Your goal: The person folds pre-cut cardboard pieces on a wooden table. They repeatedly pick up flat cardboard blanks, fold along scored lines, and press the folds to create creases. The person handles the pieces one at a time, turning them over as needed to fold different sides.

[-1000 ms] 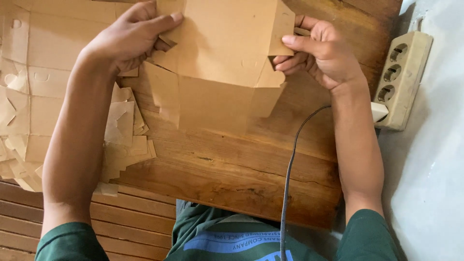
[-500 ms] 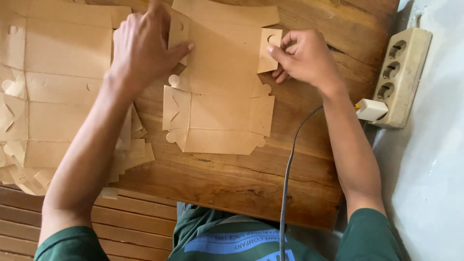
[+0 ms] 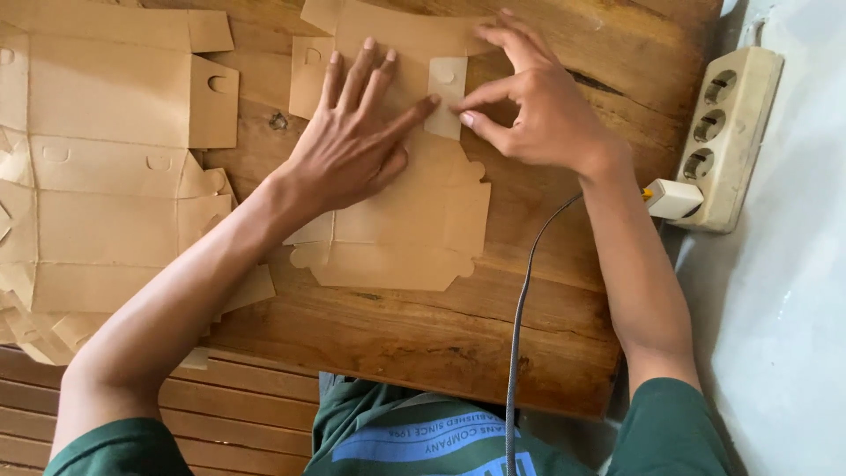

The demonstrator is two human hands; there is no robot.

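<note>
1. One flat brown die-cut cardboard box blank [image 3: 414, 220] lies on the wooden table [image 3: 423, 326], in front of the person.
2. The left hand [image 3: 357, 141] presses it down, palm flat, fingers spread, gripping nothing.
3. The right hand [image 3: 538, 110] pinches the blank's pale folded side flap [image 3: 445, 97] between thumb and forefinger.
4. One stack of matching brown blanks [image 3: 106, 167] lies well to the left.
5. One cream three-socket power strip [image 3: 727, 137] sits at the right, holding one white plug [image 3: 674, 198].

Single head view, looking steeply down at wooden table [image 3: 423, 326], close, from person's own side
</note>
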